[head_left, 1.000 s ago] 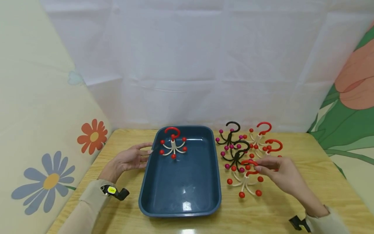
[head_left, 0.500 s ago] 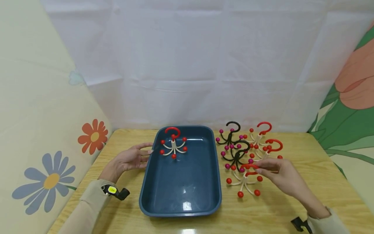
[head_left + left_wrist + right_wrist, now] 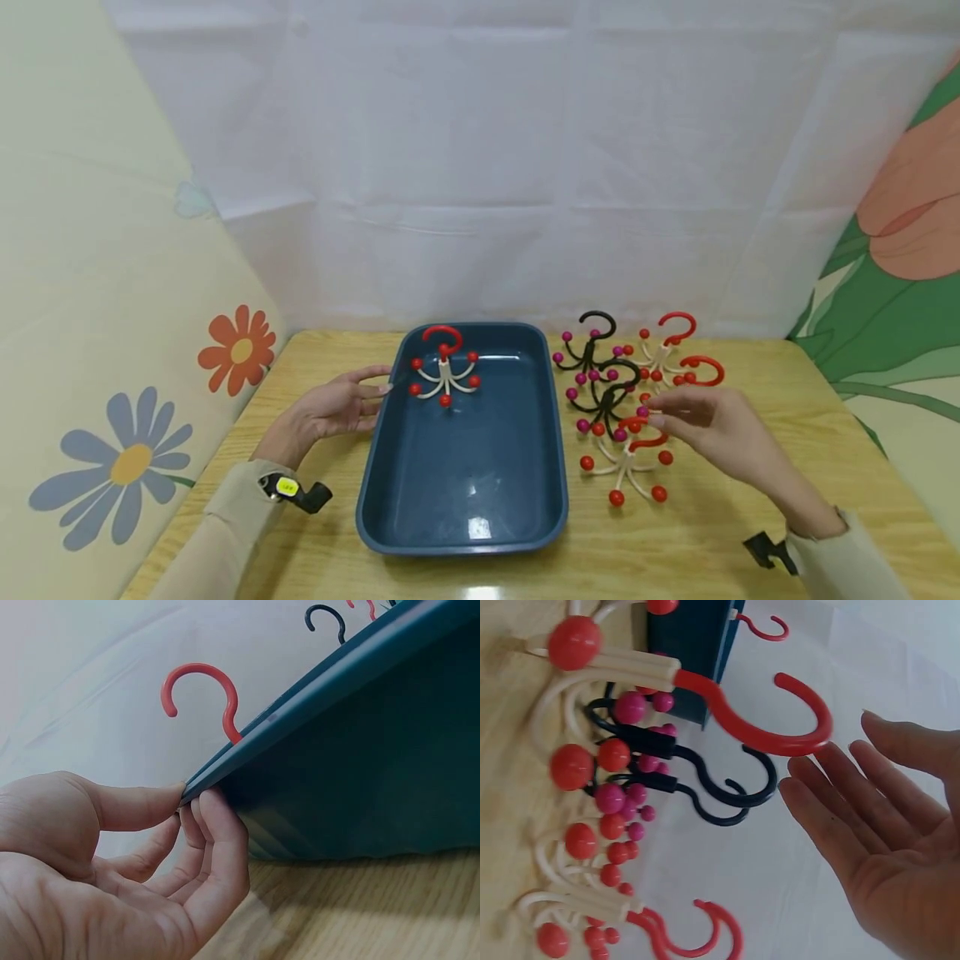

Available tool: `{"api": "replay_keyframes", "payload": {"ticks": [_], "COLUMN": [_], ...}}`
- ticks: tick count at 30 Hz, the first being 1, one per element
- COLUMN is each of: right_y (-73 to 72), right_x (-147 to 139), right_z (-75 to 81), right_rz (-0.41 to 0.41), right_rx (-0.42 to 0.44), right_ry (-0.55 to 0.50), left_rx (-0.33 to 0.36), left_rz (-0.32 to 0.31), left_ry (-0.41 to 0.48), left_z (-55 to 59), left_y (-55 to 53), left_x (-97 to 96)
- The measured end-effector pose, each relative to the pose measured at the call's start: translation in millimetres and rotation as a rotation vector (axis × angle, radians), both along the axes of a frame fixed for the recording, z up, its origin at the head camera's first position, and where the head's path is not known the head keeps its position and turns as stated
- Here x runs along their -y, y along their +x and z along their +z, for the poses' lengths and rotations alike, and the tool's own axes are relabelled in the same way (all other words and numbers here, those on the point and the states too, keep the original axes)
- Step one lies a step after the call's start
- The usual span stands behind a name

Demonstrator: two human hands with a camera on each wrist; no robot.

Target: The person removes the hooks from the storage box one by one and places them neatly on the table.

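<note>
My left hand [image 3: 337, 408] pinches the left rim of a dark blue plastic tray [image 3: 465, 483], thumb above and fingers curled beneath in the left wrist view. One hanger hook [image 3: 446, 372] with cream arms, red balls and a red hook stands upright inside the tray, toward the back left. My right hand [image 3: 712, 429] is beside the red hook top of the front cream-and-red hanger hook [image 3: 628, 458], which stands on the table. In the right wrist view its fingers [image 3: 832, 817] are spread apart, close to that red hook [image 3: 780, 742], holding nothing.
Two black hanger hooks [image 3: 607, 402] with magenta balls stand just right of the tray. Further cream-and-red hanger hooks [image 3: 663, 358] stand behind my right hand. A white sheet [image 3: 480, 167] hangs behind the wooden table [image 3: 810, 433]; patterned cloths flank it.
My right hand held the front hanger hook's red top, shifting it slightly left and toward me. Now it has let go and risen a little. The left hand stays put.
</note>
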State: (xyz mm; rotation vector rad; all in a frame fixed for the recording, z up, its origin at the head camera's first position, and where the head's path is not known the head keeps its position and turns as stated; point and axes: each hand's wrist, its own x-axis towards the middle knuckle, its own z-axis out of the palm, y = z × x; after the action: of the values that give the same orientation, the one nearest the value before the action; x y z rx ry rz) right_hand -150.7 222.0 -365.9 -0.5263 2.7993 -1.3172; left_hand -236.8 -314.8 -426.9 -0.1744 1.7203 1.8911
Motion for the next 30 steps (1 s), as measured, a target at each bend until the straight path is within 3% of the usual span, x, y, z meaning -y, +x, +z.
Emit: {"api": "replay_keyframes", "payload": {"ticks": [10,20,30], "right_y": [-12.0,-36.4,-55.6], "right_x": [29.4,81.9,124.5], "right_z": [34.2,51.3,67.8], "right_rz": [0.084,0.190,0.229], "right_rx": [-0.090,-0.173,-0.084], "right_ry": [0.053,0.038,-0.016], "left_rx": [-0.007,-0.004,0.002], "left_rz": [-0.011,-0.011,-0.009], "left_ry": [0.002,0.031,0.038], "left_z": [-2.4,-0.7,-3.1], "left_y": [0.2,-0.6,-1.4], "left_x": [0.6,1.4,1.5]}}
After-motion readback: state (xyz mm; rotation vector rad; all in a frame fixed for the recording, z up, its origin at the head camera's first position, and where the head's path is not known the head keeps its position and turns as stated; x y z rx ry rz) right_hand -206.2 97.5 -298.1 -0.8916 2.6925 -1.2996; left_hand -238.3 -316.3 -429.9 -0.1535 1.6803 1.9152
